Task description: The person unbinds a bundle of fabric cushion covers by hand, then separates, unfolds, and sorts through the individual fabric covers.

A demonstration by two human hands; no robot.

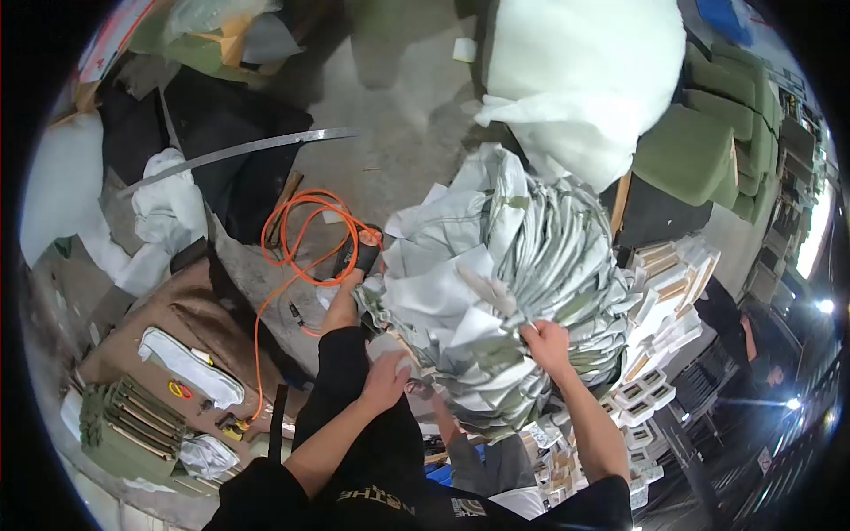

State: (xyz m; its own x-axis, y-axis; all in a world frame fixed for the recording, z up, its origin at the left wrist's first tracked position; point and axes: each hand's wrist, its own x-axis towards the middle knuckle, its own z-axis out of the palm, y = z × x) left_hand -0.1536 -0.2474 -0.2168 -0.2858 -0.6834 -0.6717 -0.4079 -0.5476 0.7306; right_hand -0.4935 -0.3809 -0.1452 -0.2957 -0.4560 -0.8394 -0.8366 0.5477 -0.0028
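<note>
A large heap of folded grey-green fabric covers (531, 257) lies in front of me, with pale undersides showing. My right hand (546, 345) is closed on a fold of the fabric at the near side of the heap. Lower and to the left, my left hand (387, 382) hangs over my knee beside the heap's edge. Its fingers are loosely extended, and I see nothing held in them. Close to it, another person's hand and forearm (443, 416) reach up from below toward the heap.
An orange hose (305, 234) lies coiled near my foot. White wadding (584, 80) stands behind the heap, with green cushions (686, 150) to its right. Stacked white-and-wood frames (664, 310) border the right. A bench (212, 354) at left holds scissors (180, 389) and a staple gun (233, 427).
</note>
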